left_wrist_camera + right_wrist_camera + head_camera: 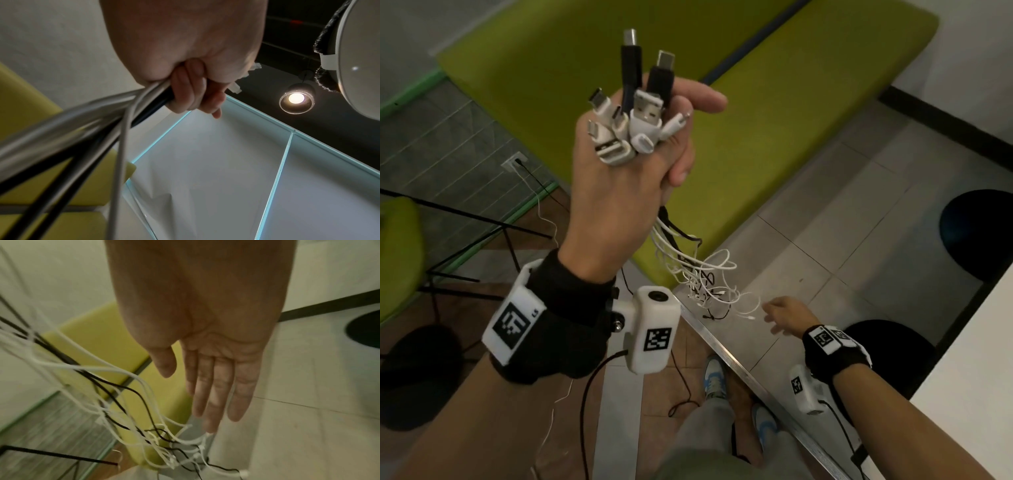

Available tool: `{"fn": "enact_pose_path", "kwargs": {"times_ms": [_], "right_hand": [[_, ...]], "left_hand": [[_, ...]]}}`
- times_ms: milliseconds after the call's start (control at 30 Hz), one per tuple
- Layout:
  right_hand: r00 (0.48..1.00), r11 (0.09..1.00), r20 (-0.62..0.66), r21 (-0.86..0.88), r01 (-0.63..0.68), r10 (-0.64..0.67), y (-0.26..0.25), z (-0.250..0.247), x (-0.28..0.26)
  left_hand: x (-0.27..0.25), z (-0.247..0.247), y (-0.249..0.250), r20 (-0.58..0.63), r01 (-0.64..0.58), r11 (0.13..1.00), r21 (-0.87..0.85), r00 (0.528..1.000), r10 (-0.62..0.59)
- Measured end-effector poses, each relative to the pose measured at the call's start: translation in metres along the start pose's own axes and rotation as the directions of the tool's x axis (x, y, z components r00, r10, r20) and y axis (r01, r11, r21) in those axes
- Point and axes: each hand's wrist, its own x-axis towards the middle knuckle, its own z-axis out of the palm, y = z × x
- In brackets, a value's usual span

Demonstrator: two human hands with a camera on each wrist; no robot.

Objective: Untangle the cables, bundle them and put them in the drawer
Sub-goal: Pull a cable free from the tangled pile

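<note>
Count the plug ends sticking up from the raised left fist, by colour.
Black plugs: 2
White plugs: 7
Total: 9 plugs showing above the left hand, which grips the cables.

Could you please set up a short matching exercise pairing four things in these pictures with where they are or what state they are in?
Things:
1. left hand
2. right hand
3. connector plugs
4. cable tails

States:
A. fingers straight, holding nothing
B. hanging down in a loose tangle
C. raised, fist gripping the cables
D. sticking up out of the fist

Pairs: 1-C, 2-A, 3-D, 4-B
</note>
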Motion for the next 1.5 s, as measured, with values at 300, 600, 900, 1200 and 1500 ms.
{"fn": "enact_pose_path", "kwargs": {"times_ms": [300,600,900,1200,1500], "right_hand": [[0.767,0.768,0.154,0.308,0.562,-0.623,-0.100,-0.003,-0.070],[0.821,0.827,-0.120,-0.168,0.537,-0.558,-0.081,0.017,-0.041],[0.949,0.897,0.132,-0.311,0.314,-0.287,-0.046,-0.040,-0.055],[0.440,0.427,-0.302,0.112,0.897,-0.845,-0.126,-0.051,-0.155],[0.535,0.567,-0.341,0.008,0.824,-0.773,-0.098,-0.009,-0.105]], "left_hand": [[-0.003,0.025,0.012,0.044,-0.019,0.993,-0.115,0.999,0.024],[-0.004,0.025,0.018,0.003,-0.035,0.994,-0.108,0.999,0.035],[-0.003,0.034,0.015,0.041,0.046,0.988,-0.147,0.998,-0.040],[-0.008,0.061,0.008,0.059,0.088,0.995,-0.051,0.995,-0.085],[-0.015,0.056,0.003,0.005,0.101,0.993,-0.064,0.995,-0.101]]}}
